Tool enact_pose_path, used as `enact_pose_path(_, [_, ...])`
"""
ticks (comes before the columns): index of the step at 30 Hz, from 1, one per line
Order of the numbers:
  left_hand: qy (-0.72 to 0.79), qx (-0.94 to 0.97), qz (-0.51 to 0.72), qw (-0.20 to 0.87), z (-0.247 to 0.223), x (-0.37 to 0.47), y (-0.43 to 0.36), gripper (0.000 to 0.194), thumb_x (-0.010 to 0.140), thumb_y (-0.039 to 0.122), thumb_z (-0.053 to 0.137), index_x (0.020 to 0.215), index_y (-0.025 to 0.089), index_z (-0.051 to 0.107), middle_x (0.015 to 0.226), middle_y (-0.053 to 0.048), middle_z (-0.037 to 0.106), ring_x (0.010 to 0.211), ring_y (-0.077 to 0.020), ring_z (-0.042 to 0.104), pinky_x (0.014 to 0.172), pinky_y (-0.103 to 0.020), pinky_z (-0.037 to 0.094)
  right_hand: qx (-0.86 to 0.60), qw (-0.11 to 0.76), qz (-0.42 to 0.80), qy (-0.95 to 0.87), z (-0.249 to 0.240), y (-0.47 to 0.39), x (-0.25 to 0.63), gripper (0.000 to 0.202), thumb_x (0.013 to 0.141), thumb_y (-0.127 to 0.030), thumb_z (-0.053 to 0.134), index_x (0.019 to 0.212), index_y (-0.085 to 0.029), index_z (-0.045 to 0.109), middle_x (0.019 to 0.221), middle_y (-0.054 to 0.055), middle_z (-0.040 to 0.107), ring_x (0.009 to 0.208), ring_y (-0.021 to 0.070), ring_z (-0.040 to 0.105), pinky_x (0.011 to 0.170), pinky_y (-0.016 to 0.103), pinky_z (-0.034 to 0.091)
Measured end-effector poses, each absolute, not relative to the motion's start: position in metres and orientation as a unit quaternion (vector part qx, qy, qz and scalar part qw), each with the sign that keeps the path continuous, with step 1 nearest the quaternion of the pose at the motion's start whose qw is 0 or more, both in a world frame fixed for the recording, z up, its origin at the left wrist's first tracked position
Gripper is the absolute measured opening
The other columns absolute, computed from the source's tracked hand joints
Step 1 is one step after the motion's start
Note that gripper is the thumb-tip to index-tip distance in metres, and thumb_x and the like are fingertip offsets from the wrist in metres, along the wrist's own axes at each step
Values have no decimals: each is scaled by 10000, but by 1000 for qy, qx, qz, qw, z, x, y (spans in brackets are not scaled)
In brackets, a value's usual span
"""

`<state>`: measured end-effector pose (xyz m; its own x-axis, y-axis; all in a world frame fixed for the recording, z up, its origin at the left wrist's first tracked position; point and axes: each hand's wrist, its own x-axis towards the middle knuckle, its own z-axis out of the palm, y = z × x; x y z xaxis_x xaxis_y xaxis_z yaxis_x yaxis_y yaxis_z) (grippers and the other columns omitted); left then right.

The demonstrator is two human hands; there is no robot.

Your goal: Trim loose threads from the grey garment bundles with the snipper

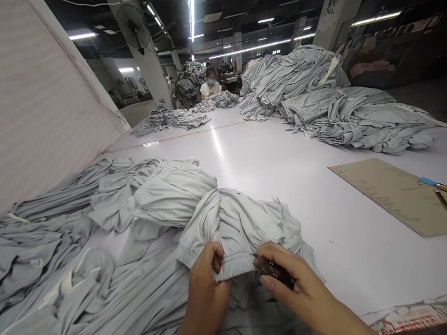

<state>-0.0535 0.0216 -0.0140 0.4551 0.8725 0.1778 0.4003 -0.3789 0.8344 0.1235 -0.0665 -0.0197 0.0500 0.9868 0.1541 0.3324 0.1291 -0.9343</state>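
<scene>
A light grey garment with a gathered elastic edge lies bunched at the near middle of the table. My left hand is closed on that elastic edge, thumb and fingers pinching the cloth. Just to the right, my right hand is closed around a small dark tool, whose pointed tip is at the edge of the band. The tool looks like thread snips, partly hidden by the fingers. More grey garments spread beneath and to the left of my hands.
Large heaps of grey garments lie at the back right of the white table. A brown board with a blue-ended tool is at the right. Pinkish fabric hangs on the left. A masked person is at the far end.
</scene>
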Motion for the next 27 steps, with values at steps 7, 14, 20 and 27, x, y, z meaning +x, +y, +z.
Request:
enact_pose_path(7, [309,878,342,130,-18,-56,19,321,599,-35,395,797,218,394,684,28,410,613,-148,420,551,-224,354,-621,353,349,-607,-6,-67,109,197,940,-405,505,918,-226,585,746,-13,611,648,154,563,524,229,350])
enact_pose_path(14, [292,880,363,94,-23,-57,16,382,596,-57,388,885,188,438,779,-23,483,729,-176,483,653,-259,416,-641,284,269,-660,-5,-61,99,243,972,-380,431,849,-212,555,668,-10,621,584,166,571,533,248,336])
enact_pose_path(20, [272,881,378,83,-24,-57,16,400,622,-66,392,930,183,446,821,-34,509,759,-176,511,682,-255,446,-661,272,223,-663,-7,-61,96,260,975,-363,407,765,-225,472,606,-17,586,523,166,555,504,240,308])
enact_pose_path(27, [269,887,363,96,-32,-63,18,378,662,-64,404,950,176,442,840,-39,492,785,-179,496,700,-263,452,-649,296,240,-659,-5,-60,96,285,985,-371,381,742,-234,438,592,-30,564,505,153,542,488,223,313])
